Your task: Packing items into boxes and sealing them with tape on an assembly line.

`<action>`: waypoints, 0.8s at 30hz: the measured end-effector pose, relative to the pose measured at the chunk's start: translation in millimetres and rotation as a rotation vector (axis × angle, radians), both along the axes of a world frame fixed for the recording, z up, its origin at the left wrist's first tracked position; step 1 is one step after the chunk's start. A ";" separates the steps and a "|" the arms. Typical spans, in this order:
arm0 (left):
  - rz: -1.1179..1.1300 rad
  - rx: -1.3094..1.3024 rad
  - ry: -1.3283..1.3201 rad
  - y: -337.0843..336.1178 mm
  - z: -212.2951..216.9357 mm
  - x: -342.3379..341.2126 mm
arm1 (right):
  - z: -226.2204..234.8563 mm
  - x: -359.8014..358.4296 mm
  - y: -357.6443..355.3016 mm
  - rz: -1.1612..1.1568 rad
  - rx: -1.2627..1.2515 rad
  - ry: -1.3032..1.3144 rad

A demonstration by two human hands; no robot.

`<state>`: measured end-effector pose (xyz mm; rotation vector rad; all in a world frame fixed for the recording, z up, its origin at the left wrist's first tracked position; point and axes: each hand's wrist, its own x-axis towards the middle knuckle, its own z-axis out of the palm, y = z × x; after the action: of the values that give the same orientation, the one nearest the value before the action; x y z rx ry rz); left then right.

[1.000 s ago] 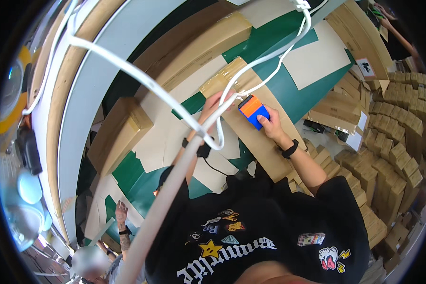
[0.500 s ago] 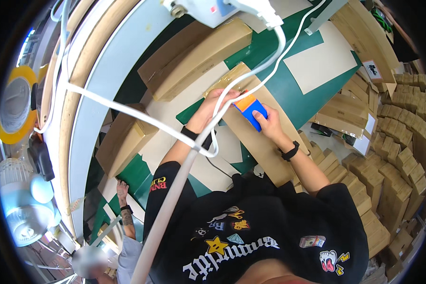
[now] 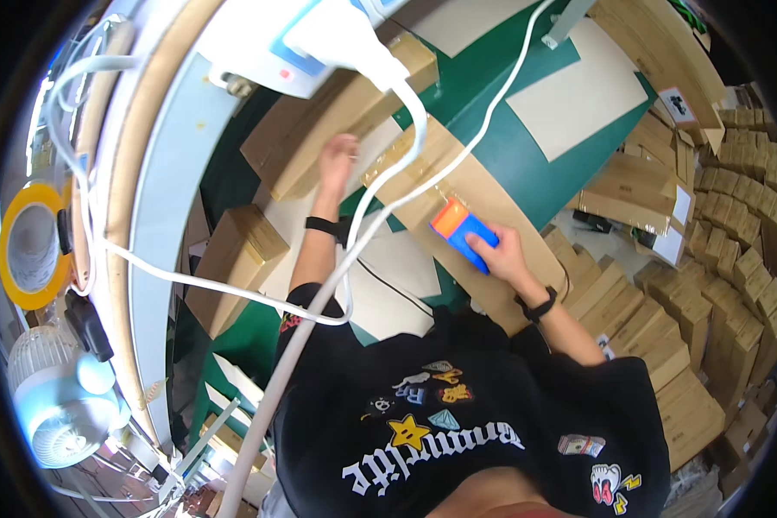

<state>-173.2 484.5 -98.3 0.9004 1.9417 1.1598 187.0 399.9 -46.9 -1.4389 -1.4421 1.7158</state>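
Observation:
A long brown carton lies across the green table in front of me, with shiny clear tape on its upper face. My right hand is closed around a blue tape dispenser with an orange end. The dispenser rests over the carton, its orange end towards the taped stretch. My left hand is off to the left, apart from the carton and close to another brown box. Its fingers are curled in, and whatever they may hold cannot be made out.
White cables hang across the view from a power socket. A smaller carton stands at left. Pale sheets lie on the green table. Many brown boxes are stacked at right. A fan stands at far left.
My left hand has left the dispenser's orange end and moved left. The right hand keeps the dispenser, now slightly nearer me. A co-worker's arm at lower left is gone from view.

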 end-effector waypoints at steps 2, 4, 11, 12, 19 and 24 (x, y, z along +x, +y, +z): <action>-0.351 0.139 -0.159 -22.1 10.3 64.6 | 0.8 2.7 -5.9 -0.017 0.041 -0.003; -0.355 -0.031 -0.456 -33.8 43.2 97.0 | -6.6 6.9 -1.0 -0.022 0.181 0.027; -0.599 -0.311 -0.641 -61.9 55.6 127.8 | -11.1 4.7 5.0 0.044 0.186 0.059; -0.614 -0.265 -0.627 -58.9 51.9 126.5 | -9.8 -0.3 7.5 0.047 0.189 0.063; -0.271 -0.137 -0.109 15.9 43.3 32.1 | 35.5 -42.5 46.1 0.098 0.031 -0.215; -0.434 -0.196 0.000 55.2 34.9 20.2 | 23.8 -36.5 37.2 -0.002 -0.016 -0.110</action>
<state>-153.0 539.8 -63.4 1.1395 1.7080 0.7048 150.5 437.1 -23.1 -1.5644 -1.4860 1.6735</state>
